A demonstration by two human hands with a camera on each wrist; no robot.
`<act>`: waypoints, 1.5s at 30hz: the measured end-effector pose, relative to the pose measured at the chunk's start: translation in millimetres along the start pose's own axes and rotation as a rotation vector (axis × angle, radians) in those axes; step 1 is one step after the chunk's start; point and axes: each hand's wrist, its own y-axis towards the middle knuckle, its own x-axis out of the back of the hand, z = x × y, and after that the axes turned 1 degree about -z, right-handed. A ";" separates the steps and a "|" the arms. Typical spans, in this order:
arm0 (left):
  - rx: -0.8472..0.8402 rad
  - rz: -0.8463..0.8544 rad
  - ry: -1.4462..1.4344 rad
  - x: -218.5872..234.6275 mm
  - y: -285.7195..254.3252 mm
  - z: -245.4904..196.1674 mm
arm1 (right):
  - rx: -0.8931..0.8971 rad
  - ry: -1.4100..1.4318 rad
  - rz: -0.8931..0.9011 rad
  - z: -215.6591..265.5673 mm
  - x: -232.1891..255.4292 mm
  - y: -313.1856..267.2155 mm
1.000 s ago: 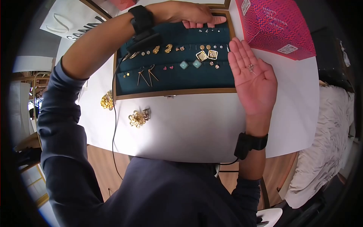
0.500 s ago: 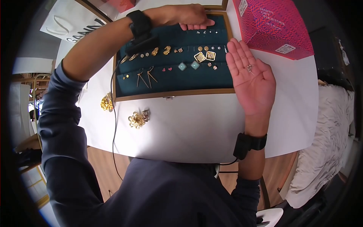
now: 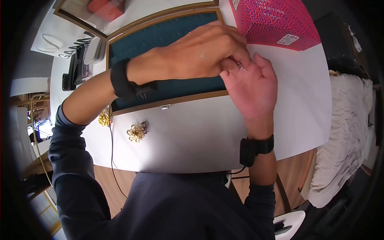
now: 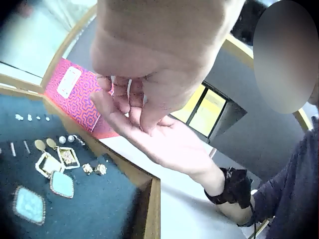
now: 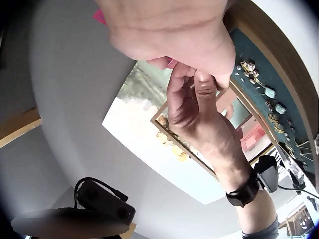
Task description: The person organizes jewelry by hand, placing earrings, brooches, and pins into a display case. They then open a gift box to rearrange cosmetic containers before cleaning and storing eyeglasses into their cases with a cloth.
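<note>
My right hand (image 3: 256,90) lies palm up beside the right end of a wooden jewelry case (image 3: 176,102) lined in dark green. Reaching across the case, my left hand (image 3: 208,52) bends its thumb and fingers down onto that palm and pinches a small silvery earring (image 3: 240,65) there. Most of the earring is covered by the fingers. In the left wrist view the thumb tip meets the right palm. That view also shows turquoise square earrings (image 4: 30,204) and gold-framed square earrings (image 4: 68,157) on the lining. My left forearm hides much of the case in the head view.
A gold flower-shaped ornament (image 3: 136,133) and another gold piece (image 3: 105,117) lie on the white table in front. Behind the right hand stands a pink patterned box (image 3: 276,24). A white lettered bag (image 3: 52,44) is at back left. A black cable (image 3: 112,148) hangs from the left wrist.
My left hand has come from the far back of the case to the right palm, its fingers now bent onto the earring. The head view has shifted, and the case shows further left.
</note>
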 end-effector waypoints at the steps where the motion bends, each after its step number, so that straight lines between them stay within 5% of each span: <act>1: 0.015 -0.001 -0.008 -1.9 0.2 1.3 | 0.005 -0.020 0.000 -1.3 -0.1 0.5; 6: 0.149 -0.010 -0.228 -2.2 -4.1 4.3 | -0.056 -0.027 0.072 3.6 13.4 3.0; 10: 0.271 -0.022 -0.471 2.9 -7.7 13.5 | 0.036 -0.123 -0.215 -5.1 -16.4 1.4; 14: 0.348 0.076 -0.440 12.8 -8.1 7.1 | 0.042 -0.100 -0.250 -8.2 -15.2 1.4; 20: 0.395 0.080 -0.561 13.4 -12.2 9.9 | 0.040 -0.171 -0.313 -10.3 -20.9 3.9; 29: 0.259 0.018 -0.377 18.9 -18.1 21.9 | 0.031 -0.206 -0.263 -9.8 -18.4 2.5; 38: 0.459 -0.116 -0.879 27.7 -29.8 29.1 | 0.047 -0.266 -0.294 -11.2 -20.8 3.6; 45: 0.571 -0.065 -0.324 64.1 -47.7 94.8 | 0.087 -0.261 -0.311 -6.1 -22.2 2.6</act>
